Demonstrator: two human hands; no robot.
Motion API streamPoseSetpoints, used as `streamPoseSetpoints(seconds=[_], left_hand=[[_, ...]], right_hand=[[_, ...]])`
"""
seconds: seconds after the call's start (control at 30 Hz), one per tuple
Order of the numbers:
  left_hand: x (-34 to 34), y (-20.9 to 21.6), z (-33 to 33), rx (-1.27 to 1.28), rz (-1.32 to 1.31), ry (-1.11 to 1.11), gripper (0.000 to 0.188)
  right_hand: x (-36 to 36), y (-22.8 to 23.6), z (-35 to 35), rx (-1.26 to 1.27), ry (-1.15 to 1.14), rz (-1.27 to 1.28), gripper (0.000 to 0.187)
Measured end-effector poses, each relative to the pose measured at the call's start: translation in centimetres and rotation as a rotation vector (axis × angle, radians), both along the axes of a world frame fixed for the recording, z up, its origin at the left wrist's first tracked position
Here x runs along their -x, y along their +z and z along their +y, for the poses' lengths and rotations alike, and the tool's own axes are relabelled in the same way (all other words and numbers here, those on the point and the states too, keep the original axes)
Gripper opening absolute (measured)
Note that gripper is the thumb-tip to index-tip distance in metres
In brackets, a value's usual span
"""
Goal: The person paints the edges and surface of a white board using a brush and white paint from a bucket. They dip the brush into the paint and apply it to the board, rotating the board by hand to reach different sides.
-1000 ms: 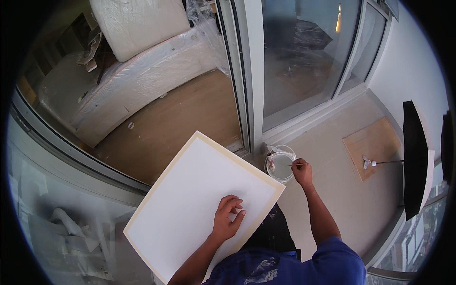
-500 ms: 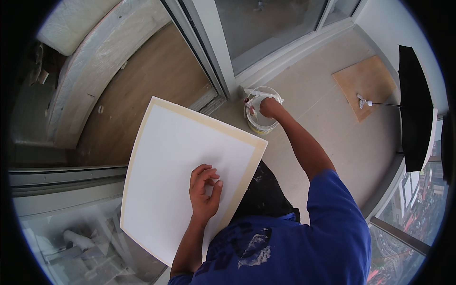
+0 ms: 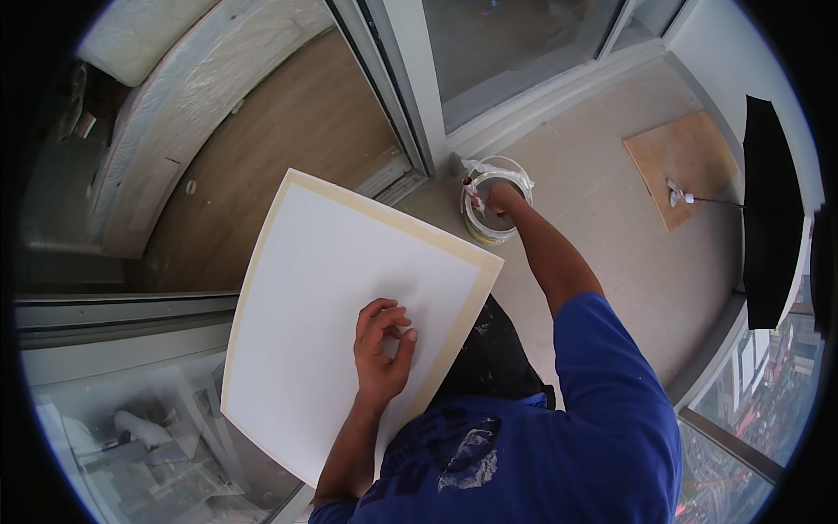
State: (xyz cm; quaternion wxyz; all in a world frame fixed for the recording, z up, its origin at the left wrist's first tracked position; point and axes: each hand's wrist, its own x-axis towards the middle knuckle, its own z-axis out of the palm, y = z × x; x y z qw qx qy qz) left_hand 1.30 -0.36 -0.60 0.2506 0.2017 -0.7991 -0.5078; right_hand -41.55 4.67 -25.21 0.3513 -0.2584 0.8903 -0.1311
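Observation:
A large white panel (image 3: 305, 271) with a pale yellow border lies tilted in front of me, over my dark trousers. Above its white face is my left hand (image 3: 382, 349), fingers loosely curled, the thumb apart from them and nothing seen between. My right hand (image 3: 504, 199) reaches down inside a white bucket (image 3: 487, 232) on the floor, closed; whatever it holds is hidden by the hand and the bucket. White smears coat the bucket's rim, and a reddish-brown handle (image 3: 469, 183) stands at its left side.
On the tiled floor at right lies a brown board (image 3: 698, 162), with a white lamp-like fitting (image 3: 688, 198) on a thin rod above it. A black umbrella-like panel (image 3: 772, 218) stands beside the windows. Sliding door frames (image 3: 410, 96) and a plastic-wrapped piece (image 3: 188, 105) are at left.
My right hand has gone lower into the bucket. The view has shifted slightly; my left hand and the panel keep about the same place relative to each other.

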Motion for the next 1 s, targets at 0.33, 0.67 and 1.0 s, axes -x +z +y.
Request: streamPoseSetpoints(seconds=[0.33, 0.67, 1.0], left_hand=[[0.5, 0.3, -0.2, 0.02, 0.011, -0.04, 0.038], [0.0, 0.0, 0.2, -0.006, 0.042, -0.044, 0.037], [0.2, -0.5, -0.1, -0.045, 0.095, -0.082, 0.038]], right_hand=[[1.0, -0.5, 1.2, -0.018, 0.043, 0.041, 0.018], [-4.2, 10.7, 11.6, 0.592, -0.2, 0.154, 0.016], [-8.1, 10.0, 16.3, 0.689, -0.197, 0.234, 0.016]])
